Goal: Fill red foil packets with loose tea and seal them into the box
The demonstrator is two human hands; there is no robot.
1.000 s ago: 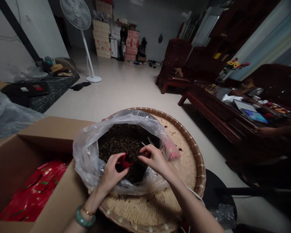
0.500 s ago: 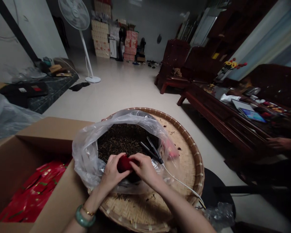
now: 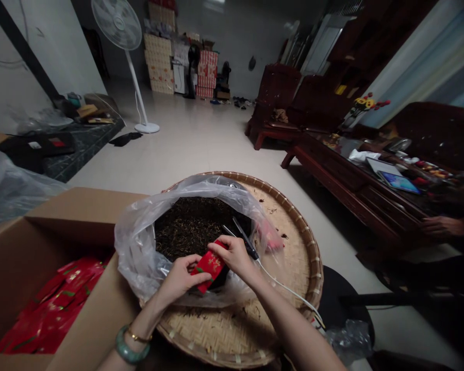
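Observation:
Between my two hands is a small red packet (image 3: pixel 210 265) with gold and green print, tilted over the near side of a clear plastic bag (image 3: pixel 133 242). My left hand (image 3: pixel 183 278) pinches its lower left edge, and my right hand (image 3: pixel 234 253) grips its upper right end. Dark, twisted loose tea leaves (image 3: pixel 189 229) fill the open bag. A black handheld sealer with two slim arms (image 3: pixel 247 241) leans in the bag beside my right hand, trailing a white cord (image 3: pixel 290 293). The bag sits on a round woven bamboo tray (image 3: pixel 294 237).
A cardboard box (image 3: pixel 88 304) at the left holds many red packets (image 3: pixel 58 304). More red packets (image 3: pixel 269 236) show through the bag's right side. A dark wooden table (image 3: pixel 344 180) carries a tablet (image 3: pixel 400 181); another person's hand (image 3: pixel 444 225) rests near it. A standing fan (image 3: pixel 139 93) is farther back.
The red packet has turned from upright, with its mouth between my fingers, to lying flatter with its printed face showing. My right hand has moved slightly up and right, my left slightly down.

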